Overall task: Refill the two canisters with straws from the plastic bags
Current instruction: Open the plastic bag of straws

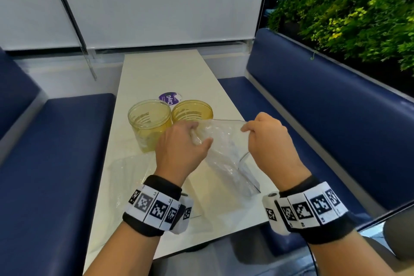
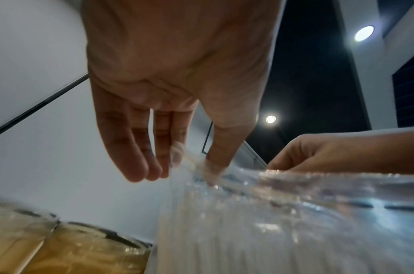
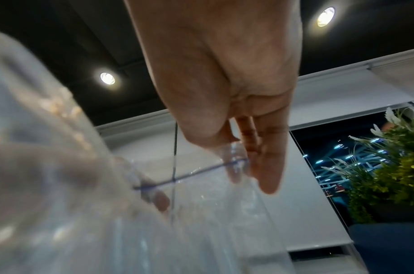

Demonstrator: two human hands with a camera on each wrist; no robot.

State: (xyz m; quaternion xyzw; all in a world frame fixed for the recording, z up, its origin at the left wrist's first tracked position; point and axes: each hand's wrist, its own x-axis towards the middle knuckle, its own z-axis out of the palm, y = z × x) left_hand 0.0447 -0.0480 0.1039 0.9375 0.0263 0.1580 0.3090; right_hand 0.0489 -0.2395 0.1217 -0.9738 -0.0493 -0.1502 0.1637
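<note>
Two amber see-through canisters stand side by side on the white table (image 1: 156,69), the left canister (image 1: 147,123) nearer and the right canister (image 1: 192,111) just behind it. Both hands hold a clear zip plastic bag (image 1: 226,152) up over the table in front of them. My left hand (image 1: 200,134) pinches the left side of the bag's mouth between thumb and forefinger (image 2: 215,157). On the right side, my right hand (image 1: 246,129) pinches the edge near the blue zip line (image 3: 201,170). Pale lengthwise streaks show inside the bag (image 2: 236,241); I cannot make out single straws.
A second clear bag (image 1: 132,177) lies flat on the table near its left front. A round purple sticker (image 1: 170,98) sits behind the canisters. Blue bench seats (image 1: 56,163) flank the table, with plants (image 1: 358,18) behind the right bench.
</note>
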